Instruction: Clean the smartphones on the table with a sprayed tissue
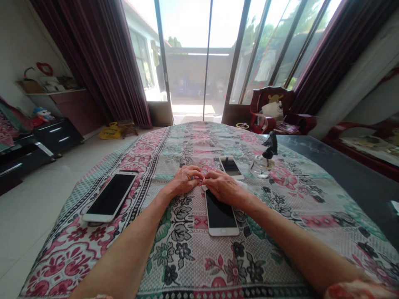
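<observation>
My left hand (185, 179) and my right hand (223, 186) meet at their fingertips over the far end of a white phone (220, 216) that lies screen-up on the flowered tablecloth (187, 257). Both hands have fingers curled together in a pinch. What they pinch is too small to make out. My right hand rests on the phone's upper end. A second white phone (230, 167) lies just beyond my right hand. A larger white phone (111, 196) lies to the left, apart from my left hand.
A small clear spray bottle with a black top (264, 161) stands right of the far phone. The dark table surface (343, 174) shows at the right. Red wooden chairs (274, 109) and a sliding glass door (193, 62) are beyond.
</observation>
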{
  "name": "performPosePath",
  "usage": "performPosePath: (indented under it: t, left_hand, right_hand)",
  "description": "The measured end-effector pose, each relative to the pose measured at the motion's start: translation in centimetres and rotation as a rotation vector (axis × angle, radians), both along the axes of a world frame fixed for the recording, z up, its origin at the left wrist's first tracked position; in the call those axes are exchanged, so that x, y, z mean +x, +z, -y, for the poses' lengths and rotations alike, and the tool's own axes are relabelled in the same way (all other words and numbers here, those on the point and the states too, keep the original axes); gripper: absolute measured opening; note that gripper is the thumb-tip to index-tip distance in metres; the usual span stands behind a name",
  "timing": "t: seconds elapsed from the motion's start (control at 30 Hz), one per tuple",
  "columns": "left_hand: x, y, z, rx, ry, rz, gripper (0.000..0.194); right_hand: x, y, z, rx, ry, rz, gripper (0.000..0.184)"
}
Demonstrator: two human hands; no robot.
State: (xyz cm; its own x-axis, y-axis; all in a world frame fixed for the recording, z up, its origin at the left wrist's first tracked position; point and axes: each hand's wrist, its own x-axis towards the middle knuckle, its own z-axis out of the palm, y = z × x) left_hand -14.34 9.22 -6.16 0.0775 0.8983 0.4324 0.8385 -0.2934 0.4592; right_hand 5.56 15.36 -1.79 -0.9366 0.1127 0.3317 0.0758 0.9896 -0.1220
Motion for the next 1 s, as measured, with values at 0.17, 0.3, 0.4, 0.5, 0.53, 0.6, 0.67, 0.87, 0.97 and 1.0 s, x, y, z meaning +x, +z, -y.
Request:
performPosePath:
  t: [0.17, 0.3, 0.4, 0.5, 0.53, 0.6, 0.67, 0.87, 0.97, 1.0]
  left_hand:
    - [0.0, 0.1, 0.1, 0.007, -0.005, 0.000, 0.013]
    - [-0.1, -0.1, 0.0, 0.010, -0.015, 0.007, 0.014]
    - [-0.1, -0.1, 0.1, 0.021, -0.010, -0.004, 0.013]
    - [0.0, 0.1, 0.1, 0.023, -0.010, -0.017, 0.012]
    - [0.0, 0.2, 0.1, 0.025, -0.014, -0.019, 0.013]
    - [0.0, 0.2, 0.2, 0.030, -0.028, -0.020, 0.013]
    - [0.0, 0.2, 0.2, 0.028, -0.036, -0.018, 0.012]
    - [0.0, 0.3, 0.2, 0.005, -0.025, -0.024, 0.014]
    - [0.1, 0.5, 0.3, -0.017, -0.012, -0.028, 0.016]
    - [0.1, 0.6, 0.3, -0.028, -0.008, -0.032, 0.017]
  right_hand:
    - [-0.1, 0.0, 0.3, 0.035, -0.081, 0.029, 0.025]
    - [-0.2, 0.0, 1.0, 0.044, -0.036, 0.038, 0.025]
    - [-0.4, -0.3, 0.7, 0.034, -0.037, 0.003, 0.026]
    - [-0.3, -0.7, 0.1, 0.017, -0.077, -0.007, 0.026]
    - [-0.3, -0.7, -0.1, 0.013, -0.085, -0.005, 0.025]
    - [-0.2, -0.7, -0.2, 0.006, -0.083, 0.000, 0.025]
    - [-0.2, -0.7, -0.1, 0.002, -0.065, -0.004, 0.025]
    - [-0.2, -0.3, 0.1, 0.001, -0.107, 0.015, 0.024]
    - [0.4, 0.3, 0.0, 0.007, -0.159, 0.074, 0.022]
    - [0.7, 0.6, -0.1, 0.017, -0.177, 0.096, 0.022]
